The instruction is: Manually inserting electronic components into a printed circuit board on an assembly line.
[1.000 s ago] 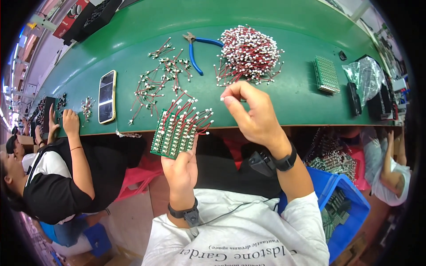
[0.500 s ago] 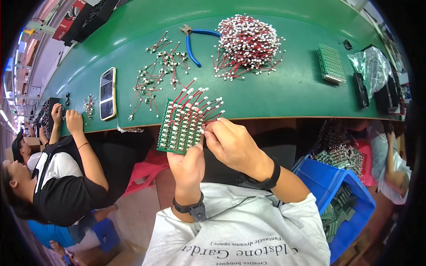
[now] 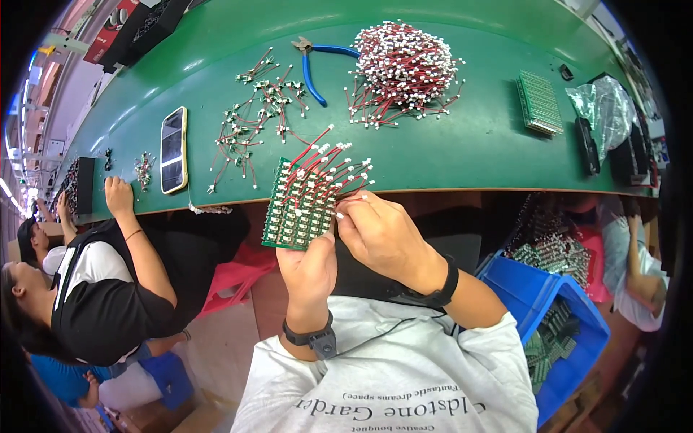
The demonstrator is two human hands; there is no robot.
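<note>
beside the right fingers (image 3: 359,208), the left hand (image 3: 309,270) holds a board (image 3: 289,211)

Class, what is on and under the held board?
On the board: rows of small pale parts, red wires with white ends. The left hand holds it from below; the underside cannot be seen.

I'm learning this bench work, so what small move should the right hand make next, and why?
Probably ease the white connector held by the right hand toward the nearby right edge of the green circuit board. The left hand holds the board, red-wired leads rise from its upper part, and the lowest rows seem to have none. Whether the connector touches the board is unclear.
</note>
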